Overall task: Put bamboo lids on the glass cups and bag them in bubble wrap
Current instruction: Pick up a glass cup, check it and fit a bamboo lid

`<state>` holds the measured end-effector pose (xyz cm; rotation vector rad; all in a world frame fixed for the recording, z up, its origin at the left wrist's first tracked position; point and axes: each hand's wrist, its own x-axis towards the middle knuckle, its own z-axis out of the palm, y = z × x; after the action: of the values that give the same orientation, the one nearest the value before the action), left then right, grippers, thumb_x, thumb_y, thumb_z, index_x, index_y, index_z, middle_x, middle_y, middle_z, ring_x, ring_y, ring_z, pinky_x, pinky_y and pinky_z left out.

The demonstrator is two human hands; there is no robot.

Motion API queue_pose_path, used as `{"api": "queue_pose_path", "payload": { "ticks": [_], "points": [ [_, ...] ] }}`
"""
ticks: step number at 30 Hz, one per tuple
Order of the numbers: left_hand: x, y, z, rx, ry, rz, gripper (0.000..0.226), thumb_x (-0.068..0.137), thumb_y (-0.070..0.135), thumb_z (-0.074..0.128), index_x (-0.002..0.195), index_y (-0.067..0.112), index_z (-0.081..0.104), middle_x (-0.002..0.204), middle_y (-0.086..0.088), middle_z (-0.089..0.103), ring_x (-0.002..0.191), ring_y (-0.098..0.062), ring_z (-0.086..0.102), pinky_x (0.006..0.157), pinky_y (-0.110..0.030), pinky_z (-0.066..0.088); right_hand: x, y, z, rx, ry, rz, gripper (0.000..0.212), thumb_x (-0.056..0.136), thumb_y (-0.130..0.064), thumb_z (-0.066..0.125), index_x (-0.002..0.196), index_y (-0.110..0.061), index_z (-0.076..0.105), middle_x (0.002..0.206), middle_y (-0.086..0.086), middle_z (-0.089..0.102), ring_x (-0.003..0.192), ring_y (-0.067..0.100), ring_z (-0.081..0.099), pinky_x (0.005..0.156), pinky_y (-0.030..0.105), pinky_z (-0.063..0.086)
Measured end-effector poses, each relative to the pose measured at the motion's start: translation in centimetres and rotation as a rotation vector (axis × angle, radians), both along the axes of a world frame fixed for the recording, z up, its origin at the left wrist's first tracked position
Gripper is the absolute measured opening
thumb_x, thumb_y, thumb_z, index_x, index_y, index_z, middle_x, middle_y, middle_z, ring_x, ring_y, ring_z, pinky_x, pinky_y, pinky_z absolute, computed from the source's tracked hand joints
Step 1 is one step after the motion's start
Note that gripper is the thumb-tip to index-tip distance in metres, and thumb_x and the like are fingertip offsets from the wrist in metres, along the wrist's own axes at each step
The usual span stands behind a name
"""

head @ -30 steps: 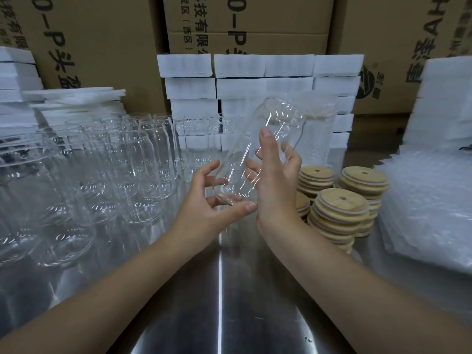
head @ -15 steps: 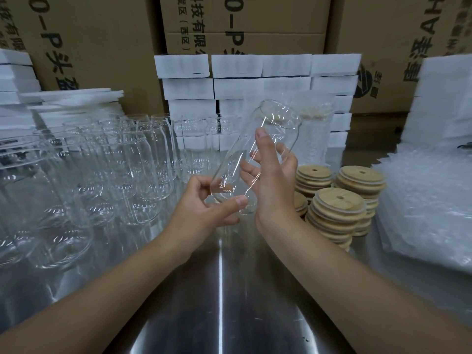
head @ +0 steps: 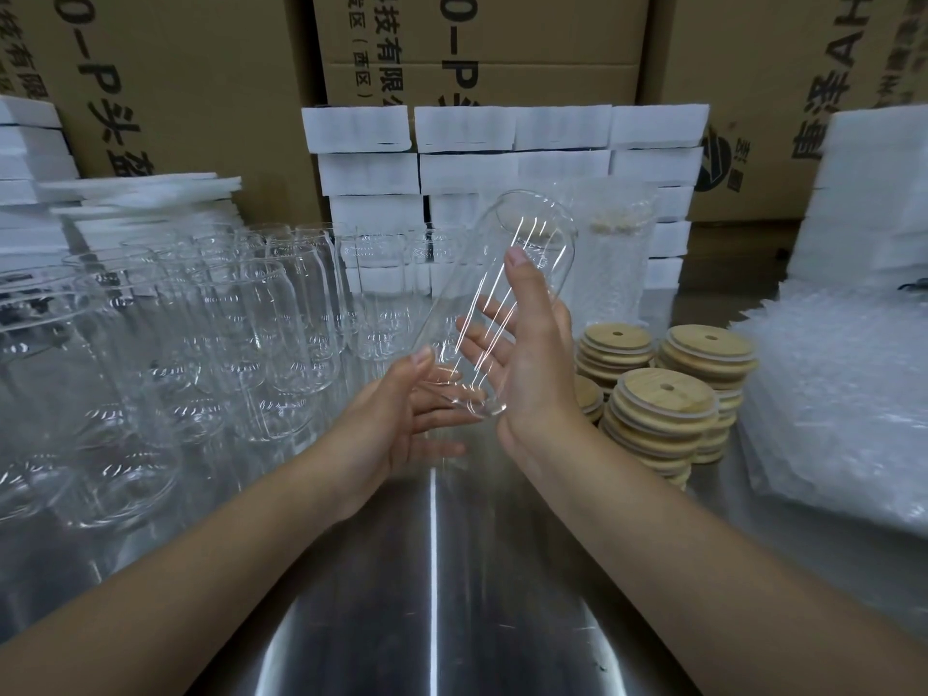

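Note:
A clear glass cup (head: pixel 533 232) is held tilted above the steel table (head: pixel 452 605), mouth pointing up and away, with no lid on it. My right hand (head: pixel 538 366) grips its side, thumb on the near wall and fingers seen through the glass behind. My left hand (head: pixel 396 419) lies open under the cup's base, thumb tip touching the glass. Stacks of round bamboo lids (head: pixel 663 401), each with a small hole, stand just right of my right hand. A pile of bubble wrap bags (head: pixel 843 409) lies at the far right.
Several empty glass cups (head: pixel 241 324) crowd the left half of the table. One cup wrapped in bubble wrap (head: pixel 613 258) stands behind the lids. White foam blocks (head: pixel 512 143) and cardboard boxes (head: pixel 482 37) line the back.
My left hand has let go of the cup's base and spread its fingers flat beneath it. The right hand keeps its hold, and the cup stays tilted in about the same place.

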<state>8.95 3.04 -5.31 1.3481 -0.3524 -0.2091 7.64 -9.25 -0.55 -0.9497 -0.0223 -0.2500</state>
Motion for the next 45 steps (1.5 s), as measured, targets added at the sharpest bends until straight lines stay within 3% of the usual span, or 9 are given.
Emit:
{"api": "queue_pose_path", "payload": {
  "ticks": [12, 17, 20, 23, 25, 30, 33, 39, 45],
  "points": [
    [0.7, 0.1, -0.2, 0.097, 0.081, -0.076, 0.079, 0.066, 0.076, 0.03, 0.087, 0.013, 0.074, 0.088, -0.011, 0.075, 0.08, -0.016, 0.073, 0.058, -0.027, 0.056, 0.2, 0.2, -0.2, 0.024, 0.01, 0.088, 0.053, 0.078, -0.054, 0.069, 0.123, -0.032, 0.052, 0.115, 0.008, 0.067, 0.095, 0.02, 0.071, 0.077, 0.032, 0.059],
    [1.2, 0.4, -0.1, 0.077, 0.059, -0.047, 0.071, 0.068, 0.07, 0.037, 0.084, 0.012, 0.075, 0.087, -0.013, 0.074, 0.078, -0.02, 0.071, 0.071, -0.031, 0.057, 0.3, 0.1, -0.3, -0.081, 0.029, 0.08, 0.055, 0.08, -0.056, 0.067, 0.124, -0.03, 0.048, 0.103, 0.004, 0.069, 0.09, 0.019, 0.072, 0.068, 0.031, 0.057],
    [1.2, 0.3, -0.3, 0.038, 0.002, 0.024, 0.05, 0.073, 0.048, 0.057, 0.11, 0.015, 0.064, 0.077, -0.003, 0.073, 0.069, -0.016, 0.071, 0.07, -0.029, 0.054, 0.1, 0.5, -0.6, -0.33, -0.008, 0.008, 0.067, 0.084, -0.054, 0.064, 0.135, -0.028, 0.029, 0.11, 0.001, 0.063, 0.089, 0.011, 0.069, 0.07, 0.025, 0.054],
    [1.1, 0.5, -0.7, 0.03, -0.101, 0.078, 0.067, 0.061, 0.042, 0.072, 0.12, 0.016, 0.054, 0.081, 0.0, 0.074, 0.07, -0.015, 0.071, 0.066, -0.027, 0.056, 0.3, 0.8, -1.1, -0.574, -0.065, -0.014, 0.081, 0.088, -0.056, 0.056, 0.148, -0.03, 0.01, 0.146, 0.007, 0.042, 0.125, 0.019, 0.05, 0.1, 0.035, 0.045],
    [1.0, 0.9, -0.8, 0.041, -0.152, 0.122, 0.072, 0.055, 0.043, 0.074, 0.12, 0.022, 0.052, 0.084, 0.002, 0.073, 0.071, -0.014, 0.07, 0.063, -0.026, 0.055, 0.3, 0.8, -1.0, -0.697, -0.075, 0.028, 0.082, 0.089, -0.057, 0.053, 0.151, -0.03, 0.006, 0.15, 0.007, 0.035, 0.131, 0.022, 0.046, 0.099, 0.032, 0.045],
    [1.1, 0.7, -1.0, -0.009, -0.168, 0.183, 0.082, 0.052, 0.038, 0.079, 0.124, 0.024, 0.044, 0.088, 0.003, 0.075, 0.072, -0.013, 0.072, 0.06, -0.024, 0.056, -0.6, 0.8, -1.1, -1.327, -0.206, -0.101, 0.071, 0.093, -0.062, 0.038, 0.151, -0.026, 0.018, 0.15, 0.004, 0.039, 0.133, 0.023, 0.043, 0.107, 0.042, 0.037],
    [1.5, 0.9, -1.0, -0.007, -0.181, 0.324, 0.104, 0.044, 0.04, 0.083, 0.136, 0.021, 0.038, 0.106, -0.009, 0.07, 0.092, -0.019, 0.07, 0.082, -0.036, 0.055, -1.0, 0.3, -0.2, -1.52, -0.241, -0.356, 0.054, 0.098, -0.052, 0.03, 0.141, -0.02, 0.039, 0.138, 0.007, 0.048, 0.125, 0.027, 0.046, 0.095, 0.04, 0.038],
    [1.9, 1.3, -0.9, 0.089, -0.197, 0.501, 0.112, 0.036, 0.052, 0.084, 0.135, 0.03, 0.036, 0.109, 0.002, 0.068, 0.097, -0.003, 0.068, 0.077, -0.019, 0.049, -0.8, -1.3, 0.2, -2.114, 0.171, -0.299, 0.05, 0.09, -0.03, 0.048, 0.136, -0.015, 0.037, 0.134, 0.009, 0.042, 0.126, 0.031, 0.038, 0.097, 0.04, 0.033],
    [1.9, 1.2, -0.9, 0.099, -0.21, 0.511, 0.102, 0.05, 0.04, 0.083, 0.138, 0.028, 0.034, 0.111, 0.003, 0.066, 0.1, -0.005, 0.067, 0.071, -0.015, 0.049, -0.8, -1.7, -0.2, -2.231, 0.345, -0.138, 0.061, 0.086, -0.036, 0.058, 0.14, -0.016, 0.034, 0.136, 0.007, 0.043, 0.13, 0.032, 0.037, 0.097, 0.04, 0.035]
  ]
}}
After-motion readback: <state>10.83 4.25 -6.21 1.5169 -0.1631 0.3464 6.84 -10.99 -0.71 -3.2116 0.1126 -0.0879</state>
